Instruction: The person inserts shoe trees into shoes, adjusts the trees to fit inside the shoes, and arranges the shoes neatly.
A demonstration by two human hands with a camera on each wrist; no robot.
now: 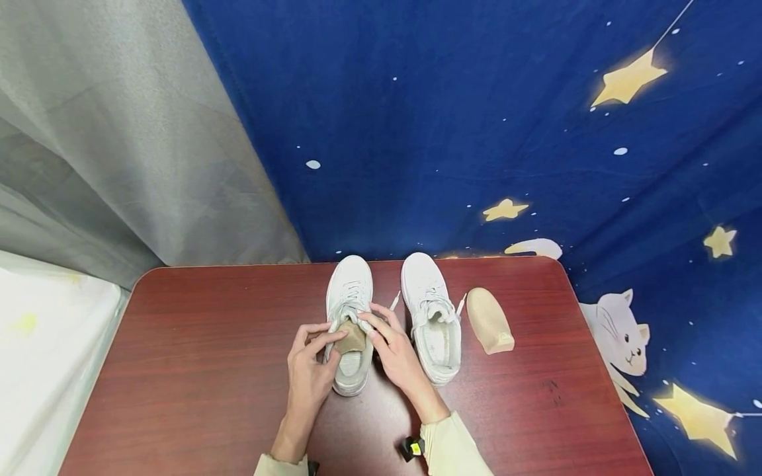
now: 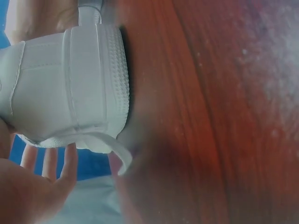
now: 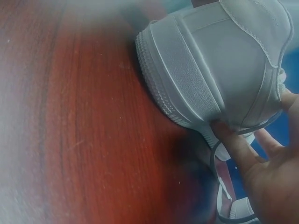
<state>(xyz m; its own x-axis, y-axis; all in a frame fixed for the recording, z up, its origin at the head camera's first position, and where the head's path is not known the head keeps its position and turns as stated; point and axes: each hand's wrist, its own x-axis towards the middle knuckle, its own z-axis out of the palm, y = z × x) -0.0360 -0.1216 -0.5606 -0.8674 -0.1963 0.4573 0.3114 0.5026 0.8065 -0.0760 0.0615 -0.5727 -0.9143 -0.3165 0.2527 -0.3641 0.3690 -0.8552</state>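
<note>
The left of two white lace-up sneakers (image 1: 349,277) stands on the table with its toe pointing away. A tan molded shoe insert (image 1: 352,338) sits partly in its opening. My left hand (image 1: 311,367) pinches this insert between thumb and index finger from the left. My right hand (image 1: 397,350) grips the sneaker at its right collar near the tongue. In the left wrist view the sneaker's heel side (image 2: 70,79) shows, with the left hand (image 2: 32,186) below it. The right wrist view has the right hand (image 3: 271,163) against the sneaker's side (image 3: 229,60).
The second white sneaker (image 1: 421,277) stands just right of my right hand, its laces loose. Farther right lies another tan shoe insert (image 1: 489,318). The dark red table (image 1: 214,357) backs onto a blue curtain (image 1: 405,132) with stars.
</note>
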